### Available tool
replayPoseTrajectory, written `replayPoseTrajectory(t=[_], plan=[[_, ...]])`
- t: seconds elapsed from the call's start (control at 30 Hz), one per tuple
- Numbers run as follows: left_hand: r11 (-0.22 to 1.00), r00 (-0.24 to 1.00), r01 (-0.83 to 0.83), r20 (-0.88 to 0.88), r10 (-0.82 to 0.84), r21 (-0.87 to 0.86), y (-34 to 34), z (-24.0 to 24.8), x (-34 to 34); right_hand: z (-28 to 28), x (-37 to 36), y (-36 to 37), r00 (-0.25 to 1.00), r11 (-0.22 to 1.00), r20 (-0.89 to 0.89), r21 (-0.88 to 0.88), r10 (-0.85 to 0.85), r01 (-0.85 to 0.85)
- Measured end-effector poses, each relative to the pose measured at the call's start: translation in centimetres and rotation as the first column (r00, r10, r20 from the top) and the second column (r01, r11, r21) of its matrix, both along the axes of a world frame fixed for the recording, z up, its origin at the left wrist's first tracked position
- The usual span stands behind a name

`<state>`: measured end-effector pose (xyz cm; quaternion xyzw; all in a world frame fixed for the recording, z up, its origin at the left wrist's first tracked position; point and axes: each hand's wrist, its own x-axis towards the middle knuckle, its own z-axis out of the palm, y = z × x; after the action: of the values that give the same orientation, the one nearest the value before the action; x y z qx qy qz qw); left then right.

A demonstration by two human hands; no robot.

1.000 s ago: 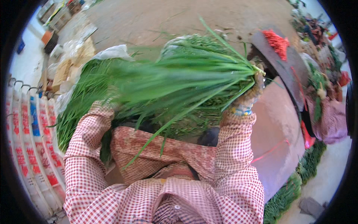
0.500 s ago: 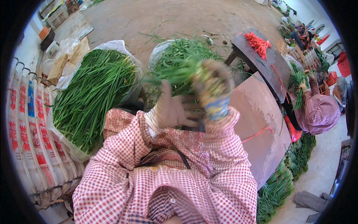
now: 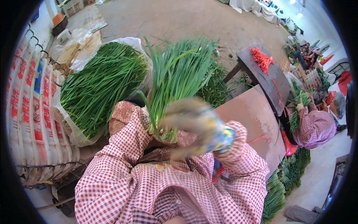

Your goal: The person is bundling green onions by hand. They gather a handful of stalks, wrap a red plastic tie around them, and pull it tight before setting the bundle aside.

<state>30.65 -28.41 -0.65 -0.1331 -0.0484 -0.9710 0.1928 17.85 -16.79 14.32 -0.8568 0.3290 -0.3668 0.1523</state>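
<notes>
A bunch of garlic chives [image 3: 179, 74] stands upright before me, leaves fanned away and pale stem ends near my lap. My left hand [image 3: 149, 95], mostly hidden behind the leaves, grips it from the left side. Beside the stem ends is my gloved right hand [image 3: 195, 125], smeared by motion. Its thumb and fingers look spread apart, with nothing seen between them. To the left lies a big heap of garlic chives [image 3: 106, 84] in a white plastic sack [image 3: 76, 130]. Behind the bunch, more loose greens [image 3: 218, 84] are partly covered.
A reddish board [image 3: 248, 119] slopes at my right, a red tie lying on it. Beyond it, a dark bench [image 3: 268, 78] carries red ties [image 3: 262, 59]. A white crate [image 3: 41, 119] stands far left. A co-worker [image 3: 315, 125] handles greens at right, near bundled chives [image 3: 292, 170].
The chive bunch has passed from my right hand to my left and now stands upright. My right hand has come down toward the stem ends. The view has shifted slightly.
</notes>
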Motion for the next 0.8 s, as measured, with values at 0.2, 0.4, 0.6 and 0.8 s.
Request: replayPoseTrajectory(t=[0.2, 0.4, 0.6, 0.8], plan=[[0.981, 0.986, 0.075, 0.159, -0.047, -0.178, -1.9, 0.9, -6.6, -6.2, -15.2, 2.6, 0.422, 0.683, 0.549, 0.664, -0.722, 0.304], [0.508, 0.979, 0.042, 0.136, 0.150, -0.860, 0.7, 6.9, -18.6, -1.8, -18.2, 2.8, 0.384, 0.700, 0.588, 0.640, -0.712, 0.316], [-0.145, 0.948, 0.162, 0.113, 0.297, -0.976, 6.2, 5.7, -28.1, -9.2, -22.8, 8.9, 0.252, 0.516, 0.500, 0.506, -0.828, 0.691], [0.435, 0.957, 0.167, 0.252, 0.145, -0.885, 4.2, 5.3, -26.3, -5.5, -21.1, 8.0, 0.755, 0.771, 0.290, 0.482, -0.589, 0.416]])
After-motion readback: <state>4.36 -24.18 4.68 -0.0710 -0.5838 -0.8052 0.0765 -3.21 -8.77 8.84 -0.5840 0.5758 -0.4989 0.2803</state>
